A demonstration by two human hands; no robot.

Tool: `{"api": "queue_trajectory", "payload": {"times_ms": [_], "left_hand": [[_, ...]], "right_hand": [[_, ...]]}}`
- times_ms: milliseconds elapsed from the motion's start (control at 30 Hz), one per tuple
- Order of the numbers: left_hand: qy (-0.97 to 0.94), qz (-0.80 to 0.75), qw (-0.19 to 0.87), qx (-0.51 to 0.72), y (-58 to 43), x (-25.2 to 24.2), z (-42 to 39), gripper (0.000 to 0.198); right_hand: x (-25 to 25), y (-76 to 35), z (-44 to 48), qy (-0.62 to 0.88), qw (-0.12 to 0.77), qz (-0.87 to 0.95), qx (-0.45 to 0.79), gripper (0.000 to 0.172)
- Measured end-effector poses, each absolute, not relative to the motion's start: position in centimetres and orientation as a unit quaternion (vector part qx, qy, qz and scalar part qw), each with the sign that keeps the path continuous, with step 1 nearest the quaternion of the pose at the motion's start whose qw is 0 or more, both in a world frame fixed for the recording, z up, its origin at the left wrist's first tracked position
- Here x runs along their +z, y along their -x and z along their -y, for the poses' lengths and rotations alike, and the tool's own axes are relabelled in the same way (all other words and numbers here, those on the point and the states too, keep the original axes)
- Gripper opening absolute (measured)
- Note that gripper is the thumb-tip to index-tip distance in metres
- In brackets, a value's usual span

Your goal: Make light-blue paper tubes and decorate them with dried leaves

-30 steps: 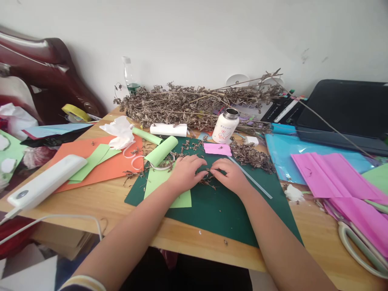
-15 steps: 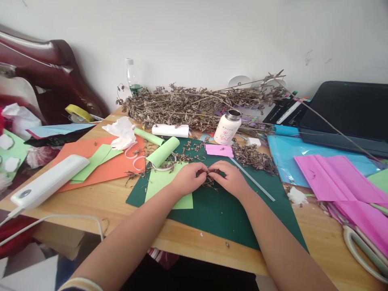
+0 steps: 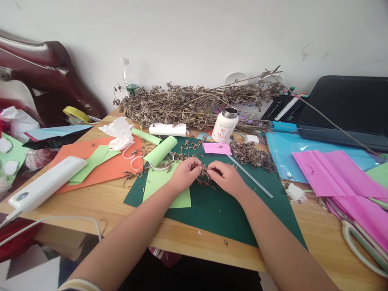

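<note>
Over the green cutting mat (image 3: 224, 220), my left hand (image 3: 185, 176) and my right hand (image 3: 226, 178) face each other with fingertips pinched. Between them is a small dried plant sprig (image 3: 204, 171), and both hands appear to grip it. Crumbled dry leaves (image 3: 206, 182) lie just below. Light green paper (image 3: 163, 190) is partly under my left hand. A rolled green paper (image 3: 160, 152) and a pink paper strip (image 3: 216, 148) rest behind the hands. To the right lie a translucent glue stick (image 3: 251, 178) and a heap of dry leaves (image 3: 256, 157).
Long dried branches (image 3: 182, 105) stretch along the wall behind an open white bottle (image 3: 225, 127). At left are orange paper (image 3: 100, 173) and a white corded device (image 3: 48, 182). Pink sheets (image 3: 327, 171) and scissors (image 3: 357, 246) are at right.
My fingertips have drawn slightly apart, so more of the dried sprig shows between them. The view has shifted a little.
</note>
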State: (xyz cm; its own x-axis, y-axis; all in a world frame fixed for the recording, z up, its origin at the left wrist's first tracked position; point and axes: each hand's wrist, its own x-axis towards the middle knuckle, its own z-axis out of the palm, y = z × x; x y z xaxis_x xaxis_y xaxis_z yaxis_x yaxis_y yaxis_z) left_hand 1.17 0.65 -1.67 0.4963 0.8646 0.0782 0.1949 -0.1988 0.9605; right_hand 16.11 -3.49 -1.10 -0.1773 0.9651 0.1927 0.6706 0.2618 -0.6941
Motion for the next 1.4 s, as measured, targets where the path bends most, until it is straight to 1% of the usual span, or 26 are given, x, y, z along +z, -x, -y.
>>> {"api": "queue_trajectory", "payload": {"times_ms": [100,200,267,367,467,567,633,700,833,900,1067,1100,1167,1267,1400], "left_hand": [[-0.688,-0.371,0.524,0.339,-1.16,-1.73,-0.64,0.004],[-0.685,-0.368,0.529,0.340,-1.14,-1.89,-0.68,0.004],[-0.682,-0.370,0.531,0.339,-1.15,-1.99,-0.73,0.004],[-0.665,-0.377,0.547,0.341,-1.25,-1.95,-0.73,0.004],[-0.621,-0.369,0.594,0.352,-1.38,-1.69,-0.59,0.005],[-0.580,-0.350,0.645,0.354,-1.34,-1.39,-0.42,0.005],[-0.582,-0.338,0.655,0.344,-1.19,-1.27,-0.34,0.004],[-0.611,-0.335,0.634,0.337,-1.01,-1.19,-0.29,0.011],[-0.703,-0.375,0.506,0.329,-0.82,-1.14,-0.34,0.014],[-0.722,-0.391,0.470,0.325,-0.86,-1.27,-0.42,0.017],[-0.697,-0.371,0.517,0.330,-1.12,-2.03,-0.45,0.012],[-0.694,-0.365,0.528,0.326,-1.15,-2.10,-0.39,0.012],[-0.695,-0.354,0.537,0.322,-1.21,-2.07,-0.21,0.012],[-0.707,-0.346,0.522,0.327,-1.25,-1.72,0.02,0.011],[-0.708,-0.346,0.496,0.366,-0.93,-1.35,-0.31,0.008]], "right_hand": [[-1.17,-16.11,3.56,0.568,0.307,0.717,0.264,0.010],[-1.12,-16.00,3.57,0.577,0.305,0.714,0.252,0.009],[-0.98,-15.93,3.56,0.581,0.302,0.721,0.228,0.010],[-0.76,-15.94,3.50,0.572,0.298,0.748,0.156,0.011],[-0.73,-16.09,3.44,0.546,0.306,0.774,0.096,0.013],[-0.92,-16.22,3.44,0.538,0.312,0.778,0.086,0.013],[-1.02,-16.20,3.49,0.543,0.316,0.773,0.088,0.012],[-1.04,-16.10,3.55,0.540,0.313,0.776,0.093,0.012],[-0.93,-15.81,3.70,0.529,0.313,0.783,0.095,0.013],[-0.96,-15.72,3.73,0.537,0.320,0.773,0.106,0.011],[-1.29,-15.70,3.59,0.548,0.291,0.768,0.157,0.011],[-1.30,-15.72,3.55,0.549,0.287,0.769,0.156,0.010],[-1.21,-15.77,3.50,0.546,0.279,0.777,0.142,0.015],[-0.92,-15.87,3.51,0.538,0.273,0.790,0.111,0.021],[-0.75,-16.43,3.55,0.543,0.277,0.786,0.105,0.022]]}}
